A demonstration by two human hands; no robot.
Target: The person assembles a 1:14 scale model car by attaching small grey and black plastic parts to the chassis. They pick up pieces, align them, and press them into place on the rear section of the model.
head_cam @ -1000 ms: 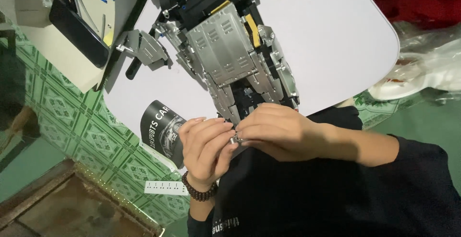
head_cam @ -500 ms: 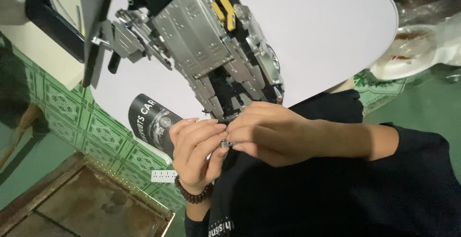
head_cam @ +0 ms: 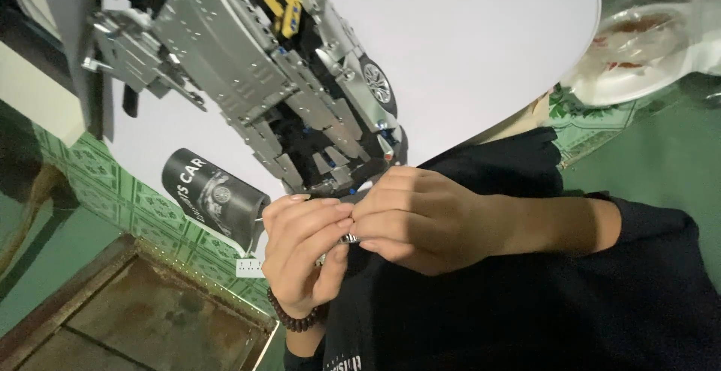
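The 2 hands meet at the centre of the frame, just below the near end of a large grey brick-built model car [head_cam: 285,108]. The left hand [head_cam: 304,254], in the lower-middle of the frame with a dark bead bracelet [head_cam: 294,318] on its wrist, has its fingers curled in towards the thumb. The right hand [head_cam: 420,221], coming in from the right on a dark sleeve, closes its fingers narrow against the left fingertips. Between them sits a small grey part [head_cam: 347,239], pinched from both sides and almost wholly hidden, so its shape cannot be told.

The relation that matters is this: the small grey part lies directly below the car's near end, just beside it but not touching, towards the upper left from the fingertips. The car's long axis runs from the upper left of the frame down to the centre, so its near end points straight at the hands. Both hands are about equally close to that end; the right hand's knuckles sit just under the car's grey panels.

The car rests on a white round table [head_cam: 488,48] filling the upper middle. A black cylindrical can [head_cam: 214,197] lies on its side at the table's edge, left of the left hand. A white plate [head_cam: 638,55] with reddish smears shows at the upper right, off the table.
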